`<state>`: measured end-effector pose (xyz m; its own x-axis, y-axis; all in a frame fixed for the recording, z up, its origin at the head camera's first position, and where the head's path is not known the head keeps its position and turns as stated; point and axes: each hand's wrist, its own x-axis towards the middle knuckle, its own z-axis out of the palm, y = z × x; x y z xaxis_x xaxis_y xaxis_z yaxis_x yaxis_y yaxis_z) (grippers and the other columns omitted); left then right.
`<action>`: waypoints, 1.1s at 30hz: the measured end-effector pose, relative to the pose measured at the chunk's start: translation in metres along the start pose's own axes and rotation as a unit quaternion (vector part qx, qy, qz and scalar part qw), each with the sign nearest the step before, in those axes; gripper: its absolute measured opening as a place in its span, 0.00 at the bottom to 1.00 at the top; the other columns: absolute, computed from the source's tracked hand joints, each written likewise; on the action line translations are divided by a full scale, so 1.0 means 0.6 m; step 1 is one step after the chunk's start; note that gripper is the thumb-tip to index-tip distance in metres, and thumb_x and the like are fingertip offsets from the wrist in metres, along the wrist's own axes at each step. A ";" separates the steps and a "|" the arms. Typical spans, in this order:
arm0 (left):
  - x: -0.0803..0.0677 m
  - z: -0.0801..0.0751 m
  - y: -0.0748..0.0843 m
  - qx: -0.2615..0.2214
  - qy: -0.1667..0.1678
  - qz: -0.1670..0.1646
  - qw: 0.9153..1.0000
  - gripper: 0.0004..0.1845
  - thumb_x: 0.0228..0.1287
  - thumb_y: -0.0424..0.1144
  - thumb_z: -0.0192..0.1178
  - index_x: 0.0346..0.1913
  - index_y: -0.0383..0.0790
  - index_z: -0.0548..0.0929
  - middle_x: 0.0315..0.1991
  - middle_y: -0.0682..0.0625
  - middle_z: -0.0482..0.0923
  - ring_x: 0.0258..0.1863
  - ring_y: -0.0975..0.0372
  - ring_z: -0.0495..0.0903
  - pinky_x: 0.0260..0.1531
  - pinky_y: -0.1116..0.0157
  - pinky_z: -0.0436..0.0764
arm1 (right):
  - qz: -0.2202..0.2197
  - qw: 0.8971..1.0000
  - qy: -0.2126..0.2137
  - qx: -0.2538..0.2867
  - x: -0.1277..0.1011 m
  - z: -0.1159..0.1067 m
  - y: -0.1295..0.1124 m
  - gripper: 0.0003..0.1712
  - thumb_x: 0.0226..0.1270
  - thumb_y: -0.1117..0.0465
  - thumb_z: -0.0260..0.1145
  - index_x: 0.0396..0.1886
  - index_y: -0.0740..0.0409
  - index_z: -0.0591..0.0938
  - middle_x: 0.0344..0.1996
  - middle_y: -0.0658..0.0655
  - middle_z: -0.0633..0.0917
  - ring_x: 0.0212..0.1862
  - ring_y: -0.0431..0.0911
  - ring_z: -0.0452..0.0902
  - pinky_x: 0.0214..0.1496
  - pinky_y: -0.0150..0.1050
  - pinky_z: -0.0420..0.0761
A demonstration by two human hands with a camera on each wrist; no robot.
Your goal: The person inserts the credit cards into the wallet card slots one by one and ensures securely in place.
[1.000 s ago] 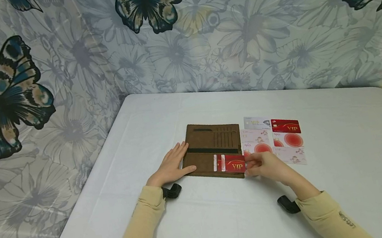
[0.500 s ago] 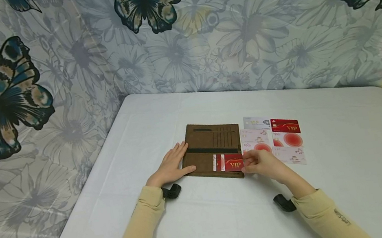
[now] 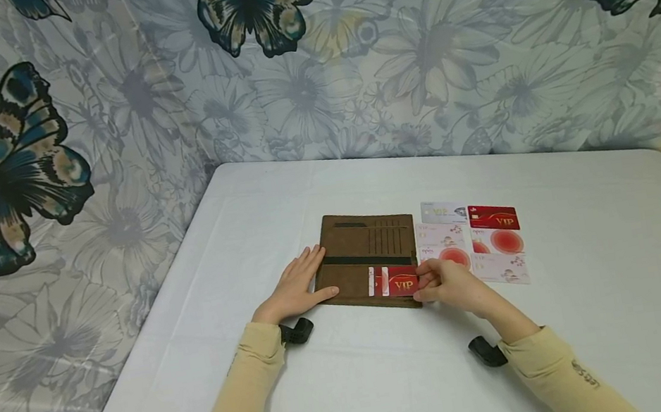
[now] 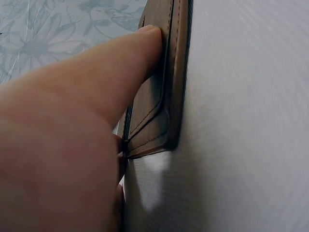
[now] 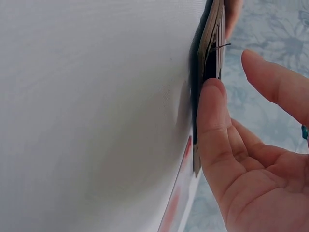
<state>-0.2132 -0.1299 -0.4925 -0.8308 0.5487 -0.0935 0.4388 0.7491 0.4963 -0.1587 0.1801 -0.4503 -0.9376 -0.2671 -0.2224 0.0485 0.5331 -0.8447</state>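
Observation:
A brown wallet (image 3: 369, 250) lies open on the white table (image 3: 608, 307). My left hand (image 3: 297, 285) rests flat on the wallet's left edge, its fingers straight; in the left wrist view one finger (image 4: 111, 77) lies along the wallet (image 4: 161, 96). A red VIP card (image 3: 403, 285) sits in a slot of the wallet's near half, beside other tucked cards. My right hand (image 3: 447, 282) touches the card's right end. In the right wrist view its thumb (image 5: 212, 121) presses on the wallet's edge (image 5: 215, 34) while the forefinger stands apart.
Several cards lie in rows just right of the wallet: a red VIP card (image 3: 494, 218), pink ones (image 3: 499, 243) and a pale one (image 3: 443, 212). A butterfly-patterned wall (image 3: 309, 60) backs the table at the rear and left.
My right hand has moved left, and the red VIP card has slid further into the wallet slot. The left hand has stayed still.

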 end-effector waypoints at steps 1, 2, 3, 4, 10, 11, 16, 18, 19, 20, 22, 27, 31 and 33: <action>0.000 0.000 0.000 -0.001 0.000 0.000 1.000 0.46 0.63 0.60 0.52 0.74 0.42 0.43 0.73 0.47 0.38 0.71 0.59 0.34 0.67 0.57 0.36 | 0.001 1.000 0.001 -0.001 0.000 0.001 0.000 0.25 0.53 0.67 0.70 0.48 0.76 0.72 0.31 0.57 0.78 0.33 0.47 0.72 0.33 0.35 0.77; 0.000 0.000 0.000 -0.002 0.000 0.000 1.000 0.46 0.63 0.60 0.52 0.74 0.42 0.43 0.73 0.47 0.38 0.71 0.59 0.34 0.67 0.57 0.36 | 0.002 1.000 0.002 -0.001 0.001 0.001 -0.001 0.25 0.53 0.67 0.70 0.48 0.75 0.72 0.31 0.57 0.77 0.33 0.47 0.72 0.33 0.36 0.77; 0.001 0.000 -0.001 -0.001 -0.001 -0.001 1.000 0.46 0.63 0.60 0.52 0.74 0.42 0.43 0.73 0.48 0.37 0.71 0.59 0.34 0.67 0.58 0.36 | 0.003 1.000 0.003 -0.001 0.001 0.002 -0.001 0.25 0.53 0.68 0.70 0.48 0.75 0.72 0.31 0.57 0.77 0.33 0.47 0.72 0.33 0.36 0.77; 0.001 0.000 -0.001 -0.002 -0.001 -0.001 1.000 0.46 0.63 0.60 0.52 0.74 0.42 0.43 0.73 0.48 0.38 0.71 0.59 0.34 0.67 0.57 0.36 | 0.002 1.000 0.003 -0.001 0.001 0.002 -0.001 0.25 0.53 0.68 0.70 0.48 0.75 0.72 0.31 0.57 0.77 0.33 0.47 0.72 0.33 0.36 0.77; 0.001 0.000 0.000 -0.003 0.000 0.000 1.000 0.46 0.63 0.60 0.52 0.74 0.41 0.43 0.73 0.47 0.38 0.71 0.58 0.34 0.67 0.57 0.36 | -0.006 1.000 0.000 0.002 0.003 0.006 -0.002 0.25 0.51 0.69 0.71 0.47 0.75 0.72 0.31 0.58 0.77 0.33 0.47 0.72 0.34 0.37 0.76; 0.001 0.000 0.000 -0.002 -0.001 0.000 1.000 0.46 0.63 0.60 0.52 0.74 0.42 0.43 0.73 0.47 0.38 0.71 0.58 0.34 0.67 0.57 0.36 | -0.007 1.000 -0.001 0.002 0.003 0.006 -0.002 0.25 0.51 0.69 0.71 0.47 0.75 0.72 0.31 0.58 0.77 0.33 0.47 0.72 0.34 0.36 0.76; 0.002 -0.001 0.001 0.002 -0.004 -0.003 1.000 0.46 0.63 0.60 0.52 0.74 0.42 0.42 0.73 0.48 0.37 0.71 0.59 0.33 0.67 0.58 0.36 | -0.010 1.000 -0.001 -0.004 0.007 0.008 0.001 0.26 0.49 0.70 0.72 0.47 0.74 0.72 0.31 0.57 0.77 0.32 0.46 0.72 0.33 0.36 0.76; 0.002 0.000 0.001 0.003 -0.004 -0.003 1.000 0.46 0.64 0.60 0.52 0.74 0.42 0.42 0.73 0.47 0.37 0.71 0.59 0.33 0.66 0.58 0.36 | -0.013 1.000 -0.002 -0.006 0.007 0.009 0.001 0.26 0.49 0.69 0.72 0.46 0.73 0.72 0.31 0.57 0.77 0.32 0.46 0.72 0.33 0.36 0.76; 0.002 0.000 0.001 0.003 -0.003 -0.001 1.000 0.46 0.64 0.60 0.52 0.74 0.42 0.42 0.73 0.47 0.37 0.71 0.59 0.33 0.67 0.57 0.36 | -0.013 1.000 -0.004 -0.006 0.007 0.009 0.001 0.26 0.49 0.69 0.73 0.47 0.73 0.72 0.31 0.57 0.77 0.33 0.46 0.72 0.34 0.36 0.76; 0.002 0.000 0.001 0.002 -0.003 -0.001 1.000 0.46 0.64 0.60 0.52 0.74 0.42 0.42 0.73 0.47 0.37 0.71 0.59 0.33 0.67 0.57 0.36 | -0.013 1.000 -0.004 -0.005 0.008 0.009 0.001 0.27 0.48 0.69 0.73 0.47 0.73 0.72 0.31 0.57 0.77 0.33 0.46 0.72 0.34 0.36 0.76; 0.002 0.000 0.000 0.003 -0.005 -0.003 1.000 0.46 0.64 0.60 0.51 0.74 0.42 0.42 0.73 0.48 0.37 0.71 0.59 0.33 0.67 0.58 0.36 | -0.011 1.000 -0.007 -0.001 0.007 0.010 0.000 0.27 0.48 0.69 0.73 0.47 0.73 0.71 0.32 0.58 0.76 0.33 0.46 0.72 0.34 0.36 0.76; 0.002 0.000 0.001 0.001 -0.004 -0.002 1.000 0.46 0.63 0.60 0.52 0.74 0.42 0.42 0.73 0.48 0.37 0.71 0.59 0.34 0.67 0.58 0.36 | -0.013 1.000 -0.019 0.014 0.005 0.011 -0.003 0.30 0.47 0.70 0.74 0.48 0.74 0.70 0.33 0.60 0.75 0.34 0.47 0.73 0.36 0.35 0.77; 0.002 -0.001 0.001 -0.001 -0.003 0.000 1.000 0.46 0.63 0.60 0.52 0.74 0.42 0.42 0.73 0.47 0.37 0.71 0.58 0.34 0.67 0.57 0.36 | -0.022 0.999 -0.033 0.015 0.003 0.009 -0.004 0.32 0.47 0.69 0.75 0.49 0.74 0.68 0.34 0.60 0.74 0.35 0.48 0.72 0.37 0.35 0.77; 0.001 -0.001 0.002 -0.001 -0.003 0.002 1.000 0.46 0.63 0.60 0.52 0.74 0.42 0.43 0.73 0.47 0.38 0.71 0.58 0.34 0.67 0.57 0.36 | -0.026 0.999 -0.039 0.014 0.002 0.008 -0.003 0.33 0.47 0.69 0.75 0.50 0.74 0.67 0.34 0.60 0.74 0.35 0.48 0.72 0.38 0.36 0.77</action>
<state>-0.2136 -0.1288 -0.4917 -0.8274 0.5534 -0.0962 0.4415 0.7466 0.4976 -0.1582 0.1748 -0.4511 -0.9094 -0.3567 -0.2139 0.0108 0.4939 -0.8695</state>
